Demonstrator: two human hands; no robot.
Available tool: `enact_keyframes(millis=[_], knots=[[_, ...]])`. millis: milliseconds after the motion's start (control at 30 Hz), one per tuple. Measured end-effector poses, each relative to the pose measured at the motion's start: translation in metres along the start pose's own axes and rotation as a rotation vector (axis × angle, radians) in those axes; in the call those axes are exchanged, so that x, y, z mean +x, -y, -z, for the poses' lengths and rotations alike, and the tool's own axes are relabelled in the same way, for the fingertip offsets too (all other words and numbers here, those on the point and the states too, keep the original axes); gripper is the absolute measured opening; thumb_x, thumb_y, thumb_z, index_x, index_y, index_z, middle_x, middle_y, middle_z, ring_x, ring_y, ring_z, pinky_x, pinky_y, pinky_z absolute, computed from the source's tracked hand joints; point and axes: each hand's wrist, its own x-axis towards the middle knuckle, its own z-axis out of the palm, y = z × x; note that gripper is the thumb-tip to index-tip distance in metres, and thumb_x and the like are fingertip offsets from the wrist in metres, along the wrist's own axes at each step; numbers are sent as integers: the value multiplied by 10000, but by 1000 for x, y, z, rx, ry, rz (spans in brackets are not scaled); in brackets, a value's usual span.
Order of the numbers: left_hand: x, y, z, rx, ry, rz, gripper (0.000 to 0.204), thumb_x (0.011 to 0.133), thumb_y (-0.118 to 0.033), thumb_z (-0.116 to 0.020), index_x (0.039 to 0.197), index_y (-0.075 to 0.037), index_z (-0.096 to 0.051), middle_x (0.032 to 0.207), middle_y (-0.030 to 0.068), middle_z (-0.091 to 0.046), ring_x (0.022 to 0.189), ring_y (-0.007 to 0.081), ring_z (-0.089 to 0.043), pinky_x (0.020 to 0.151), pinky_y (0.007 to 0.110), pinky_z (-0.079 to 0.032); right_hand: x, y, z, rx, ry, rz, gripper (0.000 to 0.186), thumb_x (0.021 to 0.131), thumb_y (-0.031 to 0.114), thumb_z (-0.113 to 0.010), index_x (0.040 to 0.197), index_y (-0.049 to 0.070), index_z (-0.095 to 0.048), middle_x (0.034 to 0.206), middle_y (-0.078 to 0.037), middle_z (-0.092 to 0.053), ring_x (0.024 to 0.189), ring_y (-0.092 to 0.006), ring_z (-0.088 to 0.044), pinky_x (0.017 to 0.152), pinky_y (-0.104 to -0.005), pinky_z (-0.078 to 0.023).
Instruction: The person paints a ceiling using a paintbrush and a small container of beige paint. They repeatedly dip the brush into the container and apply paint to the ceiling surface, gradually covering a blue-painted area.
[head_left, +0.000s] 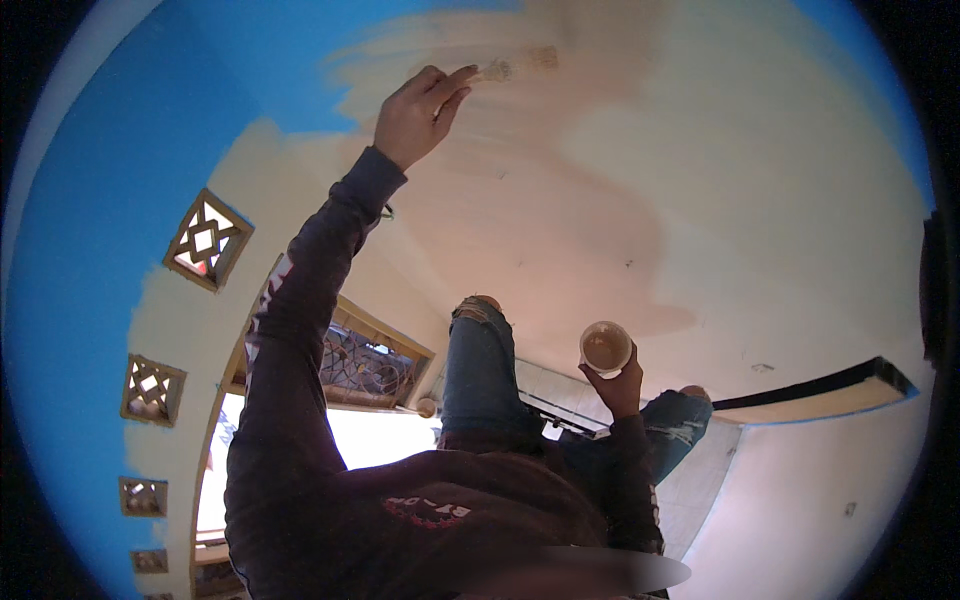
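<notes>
My left hand (418, 112) is raised at the upper left, its fingers closed around a paintbrush (492, 72). The bristles are at the wall (760, 200), where fresh tan streaks overlap blue paint. Just past the bristles is a small darker tan patch (544, 57). Lower and to the right, my right hand (620, 388) grips a white cup (605, 349) from below and the side. Brownish-tan paint shows inside the cup. A wide pinkish-tan area spreads over the wall between both hands, with paler beige to its right.
Blue wall (90, 230) fills the left side, with several lattice vent blocks (208, 240) in a column. A window with a metal grille (370, 358) and a bright opening lie behind my left arm. My jeans-clad knees (480, 365) are bent below. A dark-edged ledge (830, 392) juts at right.
</notes>
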Motion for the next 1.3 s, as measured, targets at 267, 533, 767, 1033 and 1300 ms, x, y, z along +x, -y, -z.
enact_keyframes(millis=[267,533,767,1033,1300], knots=[[-39,71,2,140,90,148,299,990,-210,-626,1283,-206,-683,912,43,-634,671,231,-621,628,383,-552,2,11,1,1,3,-2,829,671,261,-946,1334,26,-507,1186,-179,-698,1103,-313,-695,913,-421,-573],[-89,161,48,348,177,265,327,995,-201,-617,1316,-229,-671,925,48,-629,704,249,-622,652,415,-551,1,17,4,32,11,14,840,676,288,-946,1351,48,-506,1207,-180,-696,1135,-323,-686,927,-431,-573],[-149,234,87,647,234,503,309,992,-220,-597,1291,-188,-672,952,115,-648,829,347,-672,704,477,-558,1,16,4,11,18,1,825,679,282,-944,1346,60,-514,1219,-176,-691,1144,-323,-681,938,-436,-569],[-203,221,69,510,-57,627,315,999,-270,-599,1266,-122,-674,919,173,-686,793,344,-685,697,456,-558,1,18,3,23,18,9,834,680,286,-945,1352,61,-505,1217,-169,-694,1145,-317,-681,935,-430,-571],[-139,96,2,97,-406,534,399,1050,-258,-530,1386,-48,-582,1065,206,-727,880,289,-714,767,378,-545,1,17,-2,30,39,11,827,693,266,-940,1359,50,-499,1220,-172,-693,1148,-307,-681,937,-426,-569]])
